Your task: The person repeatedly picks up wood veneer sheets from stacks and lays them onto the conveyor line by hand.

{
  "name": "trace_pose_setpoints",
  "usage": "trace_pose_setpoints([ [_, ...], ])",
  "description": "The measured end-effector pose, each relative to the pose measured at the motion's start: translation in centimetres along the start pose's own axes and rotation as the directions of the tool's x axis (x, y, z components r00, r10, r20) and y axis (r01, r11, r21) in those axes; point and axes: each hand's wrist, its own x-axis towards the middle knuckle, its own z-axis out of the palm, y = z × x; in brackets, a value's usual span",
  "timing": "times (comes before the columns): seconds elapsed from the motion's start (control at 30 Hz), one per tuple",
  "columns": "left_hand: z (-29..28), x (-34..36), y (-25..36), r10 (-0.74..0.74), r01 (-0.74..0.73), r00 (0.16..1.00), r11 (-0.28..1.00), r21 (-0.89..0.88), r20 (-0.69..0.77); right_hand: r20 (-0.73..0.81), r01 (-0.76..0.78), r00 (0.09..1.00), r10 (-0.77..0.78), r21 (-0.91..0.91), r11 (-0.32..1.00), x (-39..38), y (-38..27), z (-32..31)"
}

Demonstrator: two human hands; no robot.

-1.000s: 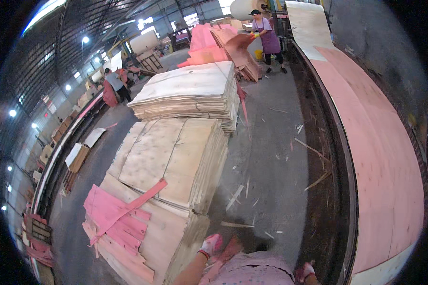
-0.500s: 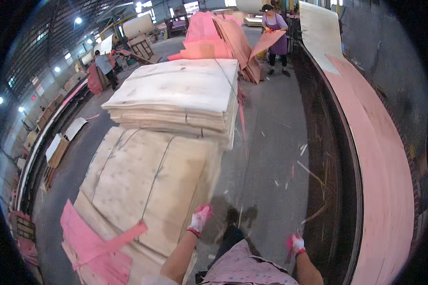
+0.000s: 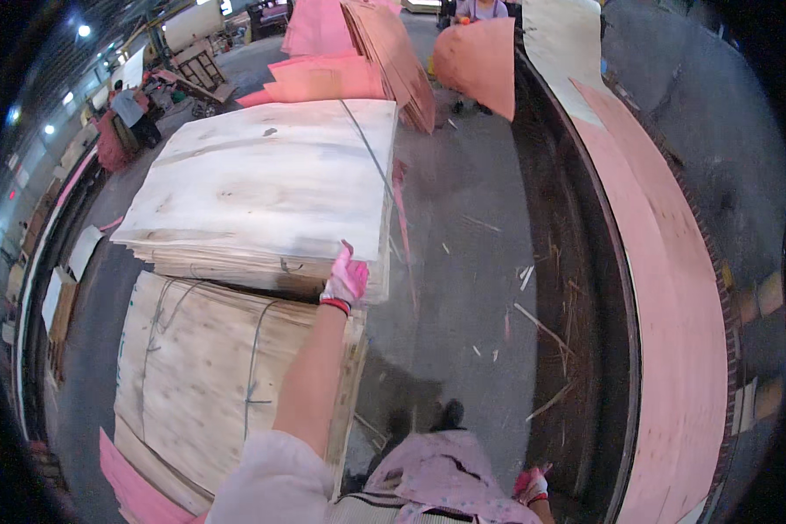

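Observation:
My left hand (image 3: 348, 278), in a pink-and-white glove, is raised at the near edge of a pale veneer stack (image 3: 253, 175), fingers apart; actual contact is unclear. Below it lies a second strapped stack (image 3: 192, 367), partly covered by my forearm, with pink strips (image 3: 131, 485) at its lower left. My right hand (image 3: 531, 485), also gloved, is low beside my apron, fingers loosely bent, with nothing visible in it.
A long conveyor (image 3: 664, 306) carrying pink and white sheet runs along the right. Ahead are pink sheet piles (image 3: 393, 61) and a co-worker (image 3: 485, 9) holding an orange-pink sheet (image 3: 476, 61). Another worker (image 3: 131, 113) is at back left. Scraps (image 3: 541, 323) litter the floor.
I have moved forward along the stacks. My left hand has risen to the upper stack's edge. The co-worker's sheet has swung up in front of their body.

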Motion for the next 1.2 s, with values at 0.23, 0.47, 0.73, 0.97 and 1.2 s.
trace_pose_setpoints([
  [0.23, 5.4, -3.3, 6.8, -0.117, 0.158, 0.975, 0.964, -0.213, 0.190, 0.140, -0.233, 0.965, 0.222, 0.068, 0.970, 0.6, -3.3, 5.5],
  [0.47, 0.8, -0.5, 3.5, -0.014, 0.059, 0.994, 0.902, 0.428, -0.108, -0.247, -0.058, 0.966, 0.070, 0.055, 0.997, 1.3, -5.8, 11.6],
  [0.73, 0.7, 0.6, 1.7, -0.108, 0.123, 0.991, 0.966, 0.227, -0.075, -0.142, -0.145, 0.978, 0.153, 0.066, 0.987, -1.6, -6.8, 12.1],
  [0.97, 2.9, -1.2, 6.2, -0.224, 0.238, 0.965, 0.966, -0.101, 0.135, -0.180, -0.101, 0.977, 0.117, 0.095, 0.990, 0.8, -3.6, 7.9],
  [1.2, 4.8, -0.5, 7.6, -0.318, 0.343, 0.937, 0.916, -0.208, 0.143, 0.036, -0.174, 0.985, 0.171, 0.142, 0.974, 3.4, -1.3, 3.5],
])
